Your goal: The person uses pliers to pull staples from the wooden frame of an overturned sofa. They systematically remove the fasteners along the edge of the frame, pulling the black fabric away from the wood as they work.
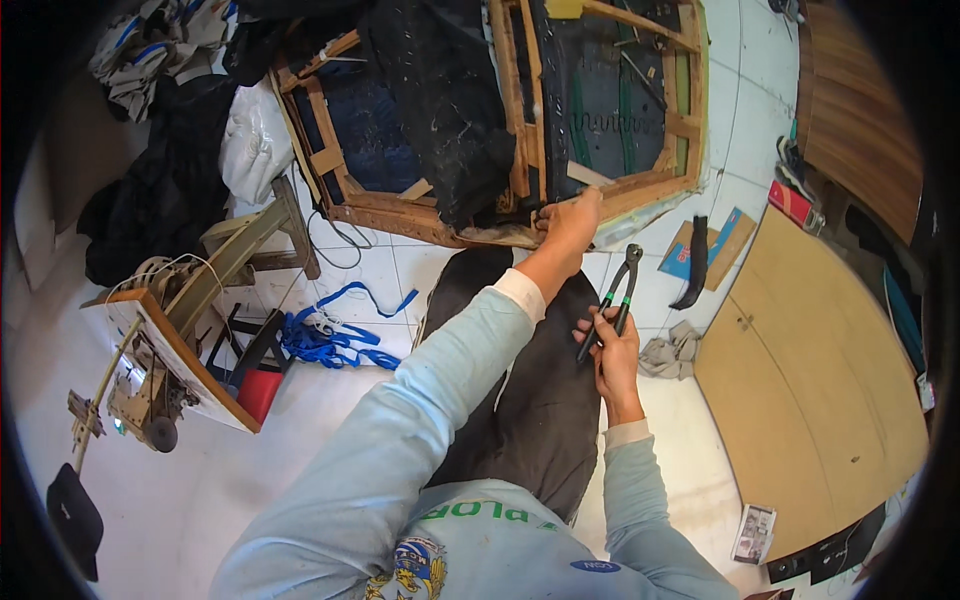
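Observation:
At the near edge of an upturned wooden furniture frame (390,213), my left hand (570,228) is closed, its fingers bent against the rail. What they pinch there, if anything, is too small to make out. Black cloth (440,100) hangs over the middle of the frame, just beyond that hand. My right hand (614,352) is wrapped round the handles of a pair of end-cutting pincers (631,262). The pincers are held apart from the frame, above the floor, with the jaws pointing away from me. Their handles are black with green bands.
On the left stand a sewing machine on a wooden table (185,350) and a bench (265,235). Blue strapping (335,340) lies on the tiled floor. To the right are a large tan board (810,380), a grey rag (672,352), a black strip (693,265) and cardboard (732,238).

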A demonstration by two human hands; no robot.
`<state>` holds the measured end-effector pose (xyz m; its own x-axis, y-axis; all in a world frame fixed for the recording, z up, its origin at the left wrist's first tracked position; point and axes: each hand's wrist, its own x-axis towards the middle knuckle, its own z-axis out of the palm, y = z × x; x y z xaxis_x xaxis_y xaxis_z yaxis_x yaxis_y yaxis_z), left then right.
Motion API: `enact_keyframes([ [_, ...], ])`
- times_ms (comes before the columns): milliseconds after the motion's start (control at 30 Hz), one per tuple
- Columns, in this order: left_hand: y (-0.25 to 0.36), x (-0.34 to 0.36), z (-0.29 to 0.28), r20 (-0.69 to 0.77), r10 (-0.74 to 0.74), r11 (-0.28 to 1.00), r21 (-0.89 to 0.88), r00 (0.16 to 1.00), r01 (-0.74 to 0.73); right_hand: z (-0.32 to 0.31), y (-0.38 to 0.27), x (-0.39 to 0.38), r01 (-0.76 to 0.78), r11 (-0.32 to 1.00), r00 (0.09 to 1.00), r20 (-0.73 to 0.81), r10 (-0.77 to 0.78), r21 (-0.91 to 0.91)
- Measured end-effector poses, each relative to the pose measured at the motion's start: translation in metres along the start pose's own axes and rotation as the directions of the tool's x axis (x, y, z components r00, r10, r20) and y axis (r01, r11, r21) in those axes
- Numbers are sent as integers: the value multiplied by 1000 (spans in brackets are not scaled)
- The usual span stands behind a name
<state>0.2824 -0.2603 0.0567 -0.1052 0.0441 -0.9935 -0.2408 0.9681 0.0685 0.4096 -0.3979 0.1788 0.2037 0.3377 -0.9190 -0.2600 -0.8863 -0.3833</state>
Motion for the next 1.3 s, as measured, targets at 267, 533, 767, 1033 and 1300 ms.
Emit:
enact_keyframes([
  [267, -53, 36, -12, -200, 84, 937, -317, 976, -145, 15, -30, 21, -4, 978, 982, 185, 43, -208],
  [533, -26, 32, -90, 229, -44, 964, -245, 972, 102, 59, -10, 6, -332, 941, 862, 426, 275, 66],
  [767, -4, 19, -117, 302, 24, 998, 44, 953, -39, 100, 12, 4, -334, 928, 859, 458, 227, 166],
  [1033, -8, 19, -122, 318, 165, 978, 69, 934, -197, 136, 35, 9, -288, 875, 890, 446, 94, 391],
  [1300, 35, 5, -126, 348, 207, 810, 463, 914, -360, 193, 40, 13, -232, 797, 953, 293, 73, 557],
])
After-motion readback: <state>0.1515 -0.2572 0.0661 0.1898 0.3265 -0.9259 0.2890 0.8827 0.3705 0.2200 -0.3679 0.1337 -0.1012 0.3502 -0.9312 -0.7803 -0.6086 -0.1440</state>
